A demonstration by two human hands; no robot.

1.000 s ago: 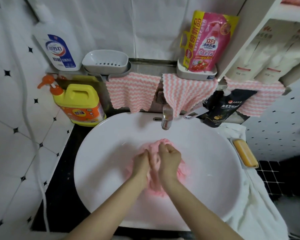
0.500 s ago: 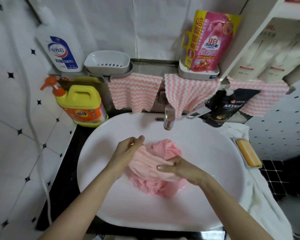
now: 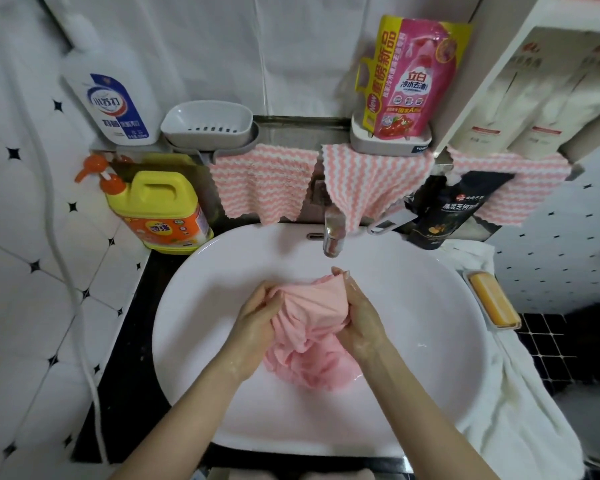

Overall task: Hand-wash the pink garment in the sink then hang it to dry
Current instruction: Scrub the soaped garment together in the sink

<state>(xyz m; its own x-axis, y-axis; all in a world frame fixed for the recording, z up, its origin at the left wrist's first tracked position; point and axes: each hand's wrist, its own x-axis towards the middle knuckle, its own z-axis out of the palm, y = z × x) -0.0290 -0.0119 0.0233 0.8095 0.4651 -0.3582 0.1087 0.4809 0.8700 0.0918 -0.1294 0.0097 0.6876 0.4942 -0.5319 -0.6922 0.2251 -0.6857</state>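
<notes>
1. Pink garment (image 3: 309,327), a soft, wet-looking bundle of thin cloth, sits in the middle of the white oval ceramic sink (image 3: 430,348). Its lower folds lie on the basin floor and its upper part is raised and bunched.
2. The left hand (image 3: 257,320) has its fingers curled round the left side of the bunch. The right hand (image 3: 359,323) clutches the right side, fingertips hooked over the top fold. Both look wet and a little soapy.
3. At the sink's right edge a white towel (image 3: 520,410) is draped, and a yellow bar of soap (image 3: 492,303) rests in its dish.
4. At the far rim the chrome faucet (image 3: 333,233) stands just beyond the hands. I see no water running from it.
5. At the counter's far-left corner stands a yellow plastic detergent jug with an orange pump (image 3: 160,213). Pink-and-white striped cloths (image 3: 260,185) hang from the ledge above, which carries an empty grey soap dish (image 3: 208,124) and a pink refill pouch (image 3: 413,77).
6. Progress, as I judge it: this is the scrubbing stage, with the cloth worked between the hands. Rinsing, wringing and hanging are left, and no hanger or line is in view.
</notes>
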